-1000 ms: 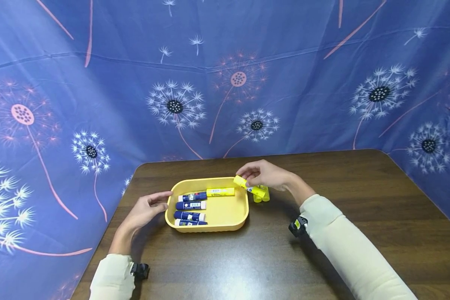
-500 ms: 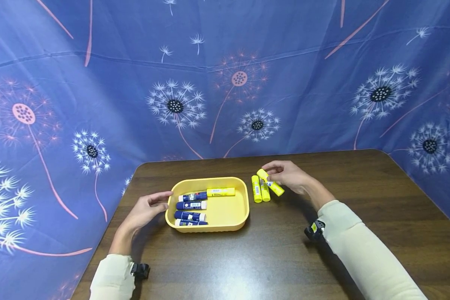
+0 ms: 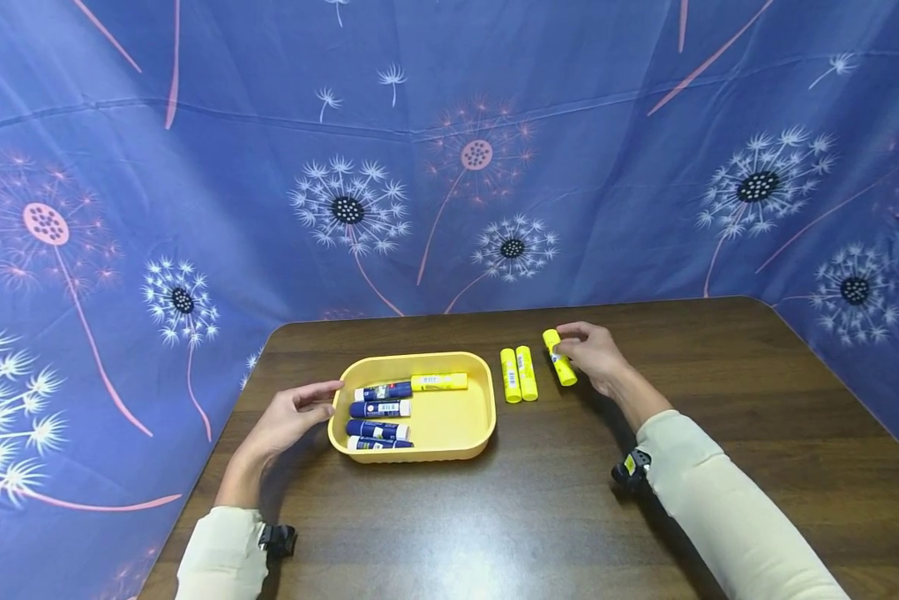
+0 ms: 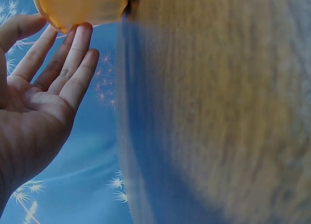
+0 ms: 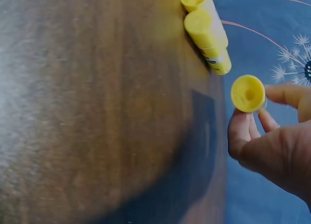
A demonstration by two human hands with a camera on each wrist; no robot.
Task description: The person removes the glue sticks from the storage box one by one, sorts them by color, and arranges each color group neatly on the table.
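My right hand (image 3: 597,357) pinches a yellow glue stick (image 3: 557,357) between thumb and fingers, over the table right of two others. In the right wrist view the held stick (image 5: 248,94) shows its round end. Those two glue sticks, one on the left (image 3: 511,375) and one on the right (image 3: 526,373), lie side by side, just right of a yellow tray (image 3: 456,448). At the tray's left end, my left hand (image 3: 290,417) rests its fairly straight fingertips against the wall, as the left wrist view shows.
Inside the tray are several blue glue sticks with white ends, such as one near the middle (image 3: 380,409), and one yellow stick (image 3: 439,382). The brown wooden table (image 3: 449,517) reaches back to a blue dandelion-print cloth (image 3: 449,208).
My right hand has carried the yellow glue stick rightward from the tray's right rim, past the two sticks on the table, and turned it more lengthwise. The left hand has stayed put.
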